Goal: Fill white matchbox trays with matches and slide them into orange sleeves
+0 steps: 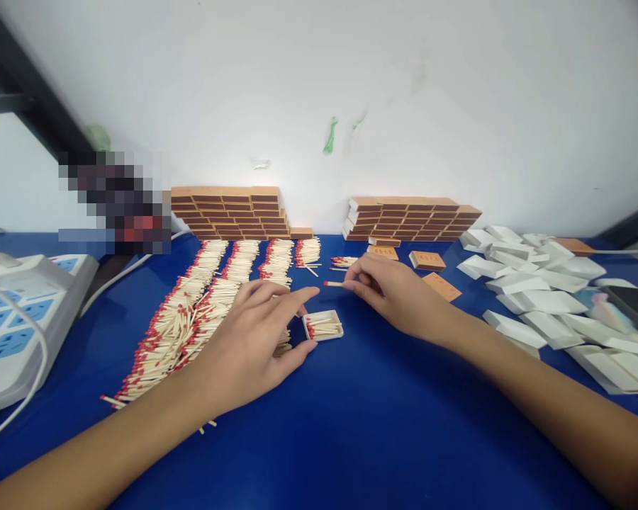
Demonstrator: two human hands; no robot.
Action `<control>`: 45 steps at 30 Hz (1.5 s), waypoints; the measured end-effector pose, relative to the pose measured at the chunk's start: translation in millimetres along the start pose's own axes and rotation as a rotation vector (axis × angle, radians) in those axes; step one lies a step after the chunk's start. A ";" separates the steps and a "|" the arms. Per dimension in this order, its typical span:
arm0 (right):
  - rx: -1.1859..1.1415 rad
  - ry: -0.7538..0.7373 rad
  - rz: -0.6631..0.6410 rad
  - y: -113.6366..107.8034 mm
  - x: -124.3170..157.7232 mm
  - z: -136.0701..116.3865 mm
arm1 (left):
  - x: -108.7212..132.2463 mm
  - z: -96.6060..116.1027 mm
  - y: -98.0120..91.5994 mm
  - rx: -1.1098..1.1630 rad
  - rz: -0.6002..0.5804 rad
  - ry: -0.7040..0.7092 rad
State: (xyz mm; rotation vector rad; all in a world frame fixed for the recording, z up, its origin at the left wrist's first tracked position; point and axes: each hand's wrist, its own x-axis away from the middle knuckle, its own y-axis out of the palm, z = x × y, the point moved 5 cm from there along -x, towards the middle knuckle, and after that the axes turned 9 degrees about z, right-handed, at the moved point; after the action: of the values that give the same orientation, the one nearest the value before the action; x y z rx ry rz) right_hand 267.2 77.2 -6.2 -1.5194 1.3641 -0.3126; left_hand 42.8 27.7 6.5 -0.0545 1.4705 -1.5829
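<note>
So my right hand has a single match pinched in its fingertips, red head pointing left. My left hand has the little white tray by its left end, thumb on the near corner. The tray's on the blue tabletop between my hands, some matches already in it, big match piles off left.
</note>
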 end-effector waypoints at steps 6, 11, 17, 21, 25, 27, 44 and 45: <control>-0.134 -0.090 -0.198 5.4 16.2 -38.7 | -0.1 -2.1 1.1 -0.006 -0.012 -0.007; -0.052 -0.011 0.062 0.7 -1.6 2.1 | -0.1 -1.7 1.5 0.010 -0.017 -0.009; 0.083 0.014 0.136 4.2 -12.5 39.3 | 1.7 -0.3 1.9 0.029 -0.017 -0.008; 0.093 0.004 0.131 5.3 -12.8 37.6 | 2.2 0.2 1.4 0.029 -0.017 -0.010; 0.050 -0.008 0.130 5.8 -13.3 31.2 | 2.6 -0.3 0.8 0.029 -0.016 -0.012; 0.020 -0.019 0.124 7.3 -13.6 27.9 | 2.7 -0.1 1.1 0.033 -0.018 -0.007; -0.135 -0.022 -0.110 1.7 12.0 -36.5 | 1.7 -1.8 0.7 0.007 -0.024 -0.021; -0.148 -0.040 -0.151 3.8 15.9 -44.6 | 1.5 -1.5 0.9 0.010 -0.024 -0.020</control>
State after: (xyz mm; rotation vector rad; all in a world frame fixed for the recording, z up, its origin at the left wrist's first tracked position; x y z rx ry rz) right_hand 236.9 42.0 3.9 -1.7470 1.2664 -0.2788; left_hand 41.6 28.0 4.6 -0.0827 1.4509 -1.6047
